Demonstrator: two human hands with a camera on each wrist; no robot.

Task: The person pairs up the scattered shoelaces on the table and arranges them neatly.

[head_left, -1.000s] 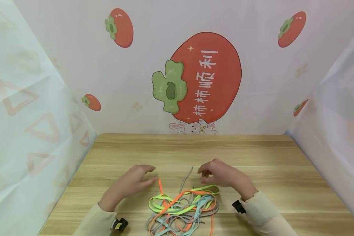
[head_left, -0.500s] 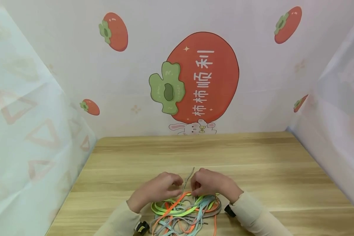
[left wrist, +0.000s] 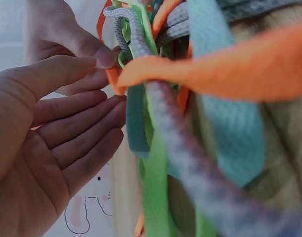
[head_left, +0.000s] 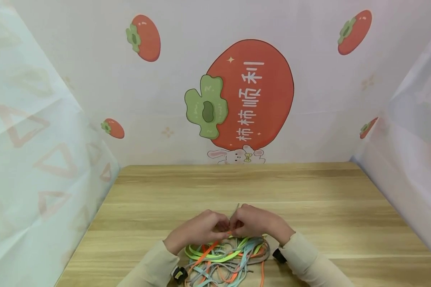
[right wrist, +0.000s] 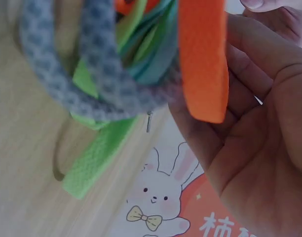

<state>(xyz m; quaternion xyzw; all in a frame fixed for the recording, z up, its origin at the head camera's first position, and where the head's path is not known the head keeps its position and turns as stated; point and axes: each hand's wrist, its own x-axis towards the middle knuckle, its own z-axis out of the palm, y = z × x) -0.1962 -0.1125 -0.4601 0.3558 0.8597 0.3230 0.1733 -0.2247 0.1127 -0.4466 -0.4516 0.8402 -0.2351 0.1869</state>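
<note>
Right hand [head_left: 255, 221] pinches orange lace [head_left: 210, 252]; left hand [head_left: 202, 229] beside it, fingers outstretched. Lace tangle [head_left: 247, 255] well short of table's [head_left: 309, 191] far edge. Probably teasing out one strand; calls for left pinch, gentle pull.

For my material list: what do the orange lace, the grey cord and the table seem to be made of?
Orange lace: probably woven synthetic, matte; flat, finely textured.
Grey cord: likely braided textile, matte; interlaced pattern shows.
Table: wood or printed laminate, apparently smooth; striped grain shows.
</note>
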